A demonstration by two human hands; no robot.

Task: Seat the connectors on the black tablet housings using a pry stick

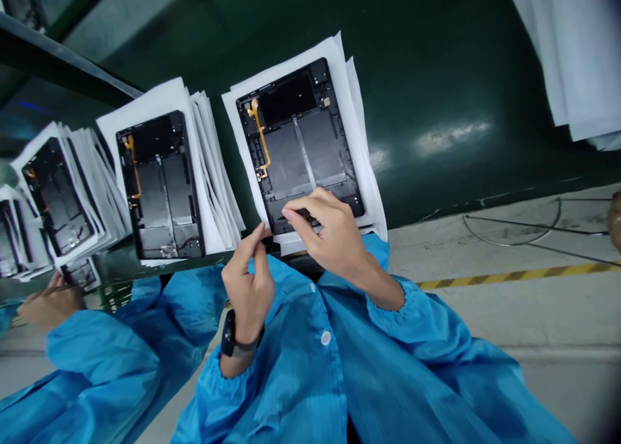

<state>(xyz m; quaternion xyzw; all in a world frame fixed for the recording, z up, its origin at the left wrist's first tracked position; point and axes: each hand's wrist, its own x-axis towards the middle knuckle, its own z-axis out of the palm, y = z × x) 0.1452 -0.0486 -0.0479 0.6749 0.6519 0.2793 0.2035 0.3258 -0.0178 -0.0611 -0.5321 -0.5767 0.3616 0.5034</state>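
Observation:
Before me a black tablet housing (pixel 325 136) lies tilted on a stack of white sheets (pixel 365 143). Inside it are an orange flex cable (pixel 263 140) along the left side and a grey ribbon cable (pixel 304 153) down the middle. My right hand (pixel 330 230) is over the housing's near end, thumb and forefinger pinched together; whatever they may hold is too small to make out. At the housing's near left corner is my left hand (pixel 250 279), a dark watch on its wrist. Its thumb and fingertips are drawn together, and I cannot make out anything between them.
To the left, a second tablet housing (pixel 160 185) rests on white sheets, with further stacks beyond. A co-worker's hand (pixel 51 301) and blue sleeve are at the lower left. White sheets (pixel 582 62) hang at the upper right of the green table (pixel 436 62).

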